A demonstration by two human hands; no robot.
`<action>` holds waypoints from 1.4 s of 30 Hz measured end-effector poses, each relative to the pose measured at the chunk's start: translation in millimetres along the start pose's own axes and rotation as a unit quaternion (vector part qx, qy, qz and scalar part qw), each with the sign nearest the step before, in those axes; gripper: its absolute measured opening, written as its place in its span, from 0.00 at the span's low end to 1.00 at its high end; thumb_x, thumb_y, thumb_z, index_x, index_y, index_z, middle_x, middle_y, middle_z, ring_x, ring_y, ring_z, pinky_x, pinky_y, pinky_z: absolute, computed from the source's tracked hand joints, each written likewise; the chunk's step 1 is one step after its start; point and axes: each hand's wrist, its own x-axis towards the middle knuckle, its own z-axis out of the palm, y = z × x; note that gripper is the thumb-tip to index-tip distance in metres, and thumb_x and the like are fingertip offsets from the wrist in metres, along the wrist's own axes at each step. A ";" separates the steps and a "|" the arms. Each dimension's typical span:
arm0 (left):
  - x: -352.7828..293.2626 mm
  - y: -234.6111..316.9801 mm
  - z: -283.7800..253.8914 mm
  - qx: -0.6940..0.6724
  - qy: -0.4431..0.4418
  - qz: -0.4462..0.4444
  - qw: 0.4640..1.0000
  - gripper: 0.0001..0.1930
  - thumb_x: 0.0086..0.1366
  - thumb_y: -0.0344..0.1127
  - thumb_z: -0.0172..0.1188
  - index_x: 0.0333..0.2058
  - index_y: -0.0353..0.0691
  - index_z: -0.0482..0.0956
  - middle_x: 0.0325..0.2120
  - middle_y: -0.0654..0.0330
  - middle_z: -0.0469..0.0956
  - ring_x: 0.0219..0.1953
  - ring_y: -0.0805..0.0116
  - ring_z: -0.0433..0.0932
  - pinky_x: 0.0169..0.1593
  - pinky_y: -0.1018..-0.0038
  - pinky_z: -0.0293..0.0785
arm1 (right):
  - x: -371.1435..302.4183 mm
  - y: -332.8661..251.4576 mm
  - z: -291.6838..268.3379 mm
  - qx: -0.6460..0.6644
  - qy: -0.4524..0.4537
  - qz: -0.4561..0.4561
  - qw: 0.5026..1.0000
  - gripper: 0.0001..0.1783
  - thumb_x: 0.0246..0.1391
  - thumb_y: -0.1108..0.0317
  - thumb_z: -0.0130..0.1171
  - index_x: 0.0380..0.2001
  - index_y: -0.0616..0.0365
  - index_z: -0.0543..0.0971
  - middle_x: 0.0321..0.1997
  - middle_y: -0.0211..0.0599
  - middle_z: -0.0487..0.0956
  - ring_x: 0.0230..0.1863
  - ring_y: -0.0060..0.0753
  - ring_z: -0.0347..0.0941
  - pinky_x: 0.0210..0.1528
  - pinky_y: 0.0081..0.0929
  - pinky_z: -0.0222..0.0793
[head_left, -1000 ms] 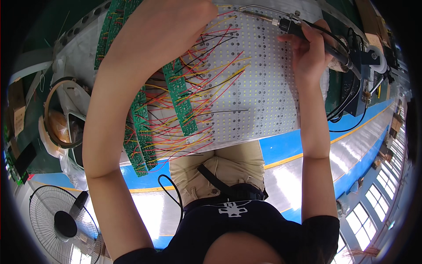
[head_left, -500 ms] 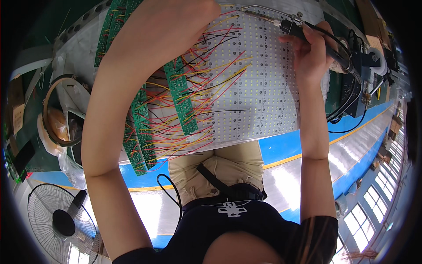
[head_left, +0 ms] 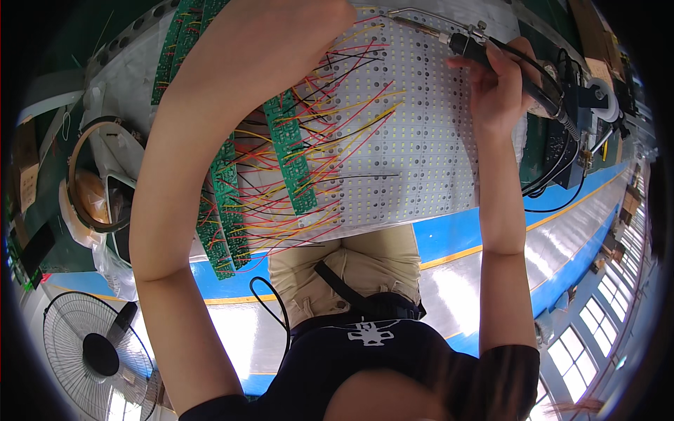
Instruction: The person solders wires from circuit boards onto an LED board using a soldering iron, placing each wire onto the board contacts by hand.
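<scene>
My right hand (head_left: 498,91) is closed around the black handle of a soldering iron (head_left: 467,48). A thin metal feed tube runs along the iron, whose tip points left near the far edge of a white panel dotted with small yellowish parts (head_left: 428,140). My left hand (head_left: 302,31) is curled at the top of the view, close to the tip; its fingers are hidden. A red wire (head_left: 366,21) stretches from beside it toward the tip. Below my left forearm lie a green circuit board strip (head_left: 288,154) and more strips (head_left: 226,189), with red, yellow and black wires fanning rightward.
At the right stand a black soldering unit (head_left: 565,154), a white spool (head_left: 604,99) and looping cables. A round dark-rimmed hoop (head_left: 74,175) and a clear plastic bag (head_left: 119,274) are on the left. A floor fan (head_left: 102,354) stands lower left.
Almost nothing differs. My left hand has shifted very slightly to the right, and the iron has barely moved.
</scene>
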 end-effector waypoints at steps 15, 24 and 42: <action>0.7 0.9 -2.3 0.018 -0.008 0.002 1.000 0.01 0.51 0.26 0.63 0.24 0.37 0.82 0.26 0.57 0.79 0.35 0.57 0.80 0.52 0.66 0.73 | 0.5 -0.7 2.4 -0.011 0.002 -0.006 1.000 0.13 0.56 0.77 0.56 0.18 0.69 0.72 0.24 0.31 0.63 0.12 0.18 0.59 0.20 0.27 0.79; 0.8 0.7 -0.2 0.009 -0.001 0.000 1.000 0.02 0.51 0.26 0.63 0.25 0.37 0.82 0.27 0.57 0.79 0.36 0.56 0.80 0.52 0.64 0.73 | 0.1 -0.3 1.8 -0.026 0.013 0.003 1.000 0.13 0.57 0.76 0.56 0.18 0.67 0.71 0.21 0.31 0.64 0.11 0.18 0.58 0.20 0.27 0.79; 0.1 1.5 -1.7 0.027 -0.001 0.005 1.000 0.01 0.50 0.25 0.63 0.24 0.37 0.81 0.26 0.57 0.79 0.35 0.57 0.79 0.51 0.65 0.73 | -0.1 0.1 3.1 -0.020 0.022 -0.002 1.000 0.15 0.57 0.77 0.56 0.17 0.65 0.70 0.21 0.30 0.63 0.12 0.18 0.60 0.20 0.26 0.79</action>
